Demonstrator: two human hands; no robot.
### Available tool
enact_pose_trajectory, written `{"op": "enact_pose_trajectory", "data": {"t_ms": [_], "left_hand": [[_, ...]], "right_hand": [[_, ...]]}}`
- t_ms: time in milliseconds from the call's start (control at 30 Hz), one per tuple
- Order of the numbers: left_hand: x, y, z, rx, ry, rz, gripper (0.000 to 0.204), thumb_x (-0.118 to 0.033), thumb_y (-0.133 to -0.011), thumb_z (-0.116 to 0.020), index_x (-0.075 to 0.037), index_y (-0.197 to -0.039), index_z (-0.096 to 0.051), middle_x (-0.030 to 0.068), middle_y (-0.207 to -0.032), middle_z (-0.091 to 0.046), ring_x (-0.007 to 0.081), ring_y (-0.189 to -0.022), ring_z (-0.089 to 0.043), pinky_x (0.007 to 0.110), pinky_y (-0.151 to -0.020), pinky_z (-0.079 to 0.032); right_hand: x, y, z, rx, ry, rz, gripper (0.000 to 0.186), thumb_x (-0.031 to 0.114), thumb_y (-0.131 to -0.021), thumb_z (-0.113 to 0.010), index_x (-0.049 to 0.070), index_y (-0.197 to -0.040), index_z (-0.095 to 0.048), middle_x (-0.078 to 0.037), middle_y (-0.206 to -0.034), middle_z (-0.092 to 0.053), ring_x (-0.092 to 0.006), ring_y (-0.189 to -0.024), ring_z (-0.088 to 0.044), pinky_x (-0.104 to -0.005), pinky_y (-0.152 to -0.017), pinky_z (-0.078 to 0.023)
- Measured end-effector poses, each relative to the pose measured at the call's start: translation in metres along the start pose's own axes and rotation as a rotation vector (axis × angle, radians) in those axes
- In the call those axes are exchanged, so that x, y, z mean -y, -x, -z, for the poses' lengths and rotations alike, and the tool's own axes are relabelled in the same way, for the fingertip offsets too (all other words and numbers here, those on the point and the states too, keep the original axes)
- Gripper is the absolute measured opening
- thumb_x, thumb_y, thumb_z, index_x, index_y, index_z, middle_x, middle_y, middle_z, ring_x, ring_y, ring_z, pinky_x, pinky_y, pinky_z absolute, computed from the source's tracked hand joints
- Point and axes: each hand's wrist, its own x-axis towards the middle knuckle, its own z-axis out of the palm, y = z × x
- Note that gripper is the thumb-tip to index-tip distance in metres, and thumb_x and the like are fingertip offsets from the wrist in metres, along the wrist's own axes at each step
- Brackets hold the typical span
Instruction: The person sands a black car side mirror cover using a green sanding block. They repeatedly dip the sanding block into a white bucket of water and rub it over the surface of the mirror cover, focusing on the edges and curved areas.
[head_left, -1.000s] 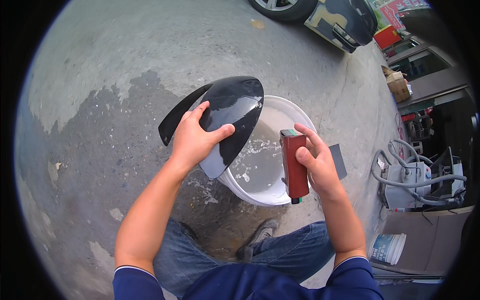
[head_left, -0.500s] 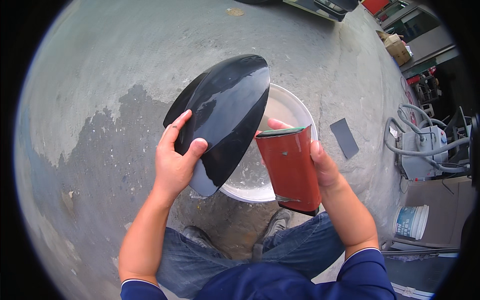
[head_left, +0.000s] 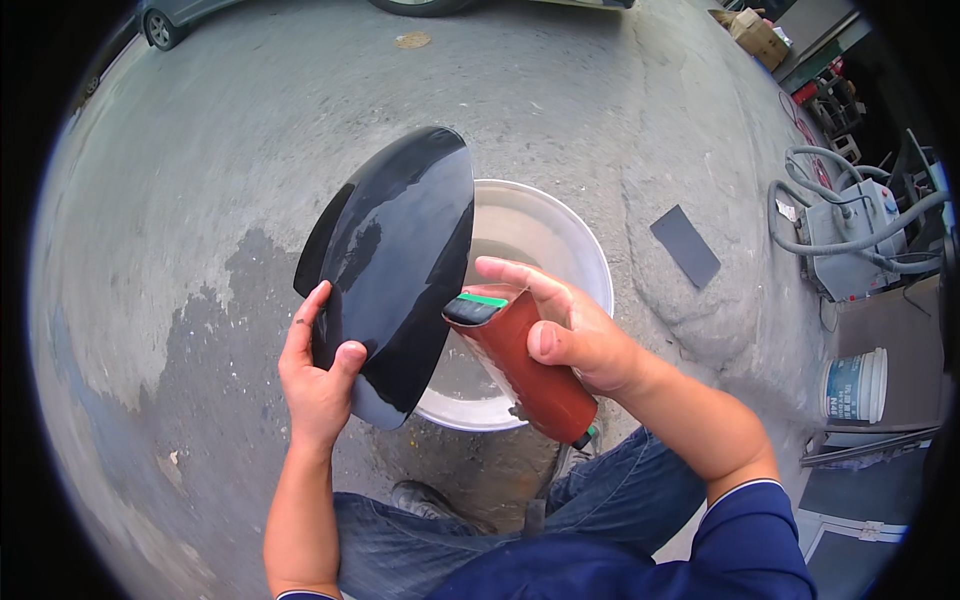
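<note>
A glossy black shell, shaped like a car's side-mirror cover (head_left: 405,260), is tilted up in my left hand (head_left: 318,395). The thumb lies on its outer face and a finger reaches round the left edge; wet patches show on the surface. My right hand (head_left: 590,345) grips a sanding block (head_left: 535,370) wrapped in reddish-brown sandpaper, with a black and green end showing. The block's upper end is close to the cover's right edge; whether they touch I cannot tell. Below both sits a round white basin (head_left: 470,422) of cloudy water, partly hidden.
A dark grey rectangular sheet (head_left: 686,246) lies on the concrete floor right of the basin. Farther right stand a grey machine with hoses (head_left: 850,235) and a white and blue bucket (head_left: 855,386). Cars (head_left: 215,8) stand at the far edge. Wet floor (head_left: 230,330) spreads to the left.
The sanding block has turned in my right hand, its upper end now tipped left toward the cover. The cover has shifted left and slightly down in the picture as the view moved.
</note>
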Motion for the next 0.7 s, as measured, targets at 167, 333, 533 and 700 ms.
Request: {"op": "enact_pose_trajectory", "data": {"t_ms": [167,333,533,700], "left_hand": [[-0.015,-0.009,0.021,0.066,-0.006,0.098,0.091,-0.042,-0.085,-0.093,0.007,-0.152,-0.055,0.0143,-0.139,-0.066,0.0213,-0.128,-0.063,0.035,-0.114,-0.047],[-0.006,-0.011,0.035,0.123,-0.033,0.165,0.088,-0.040,-0.086,-0.091,0.006,-0.152,-0.056,0.0131,-0.136,-0.068,0.0203,-0.124,-0.065,0.033,-0.110,-0.049],[0.002,-0.009,0.031,0.130,-0.123,0.144,0.087,-0.038,-0.085,-0.090,0.005,-0.153,-0.057,0.0136,-0.138,-0.067,0.0216,-0.127,-0.063,0.034,-0.113,-0.046],[0.003,-0.009,0.027,0.118,-0.146,0.147,0.087,-0.035,-0.083,-0.092,0.004,-0.153,-0.057,0.0146,-0.141,-0.065,0.0229,-0.130,-0.062,0.036,-0.116,-0.044]], "right_hand": [[0.003,-0.001,0.006,-0.189,0.230,0.111,0.095,0.043,-0.092,-0.088,-0.004,-0.159,-0.039,-0.020,-0.148,-0.058,-0.0282,-0.134,-0.060,-0.0421,-0.116,-0.046],[-0.010,-0.015,0.019,-0.504,0.996,0.471,0.066,0.037,-0.085,-0.091,0.002,-0.134,-0.064,-0.018,-0.138,-0.064,-0.0344,-0.127,-0.063,-0.0437,-0.108,-0.050],[-0.024,-0.035,0.025,-0.561,1.233,0.645,0.068,0.035,-0.079,-0.093,0.002,-0.132,-0.065,-0.020,-0.140,-0.061,-0.0410,-0.126,-0.060,-0.0496,-0.107,-0.050],[-0.030,-0.038,0.024,-0.523,1.313,0.616,0.067,0.035,-0.079,-0.092,0.005,-0.133,-0.066,-0.019,-0.141,-0.060,-0.0408,-0.127,-0.060,-0.0511,-0.108,-0.049]]}}
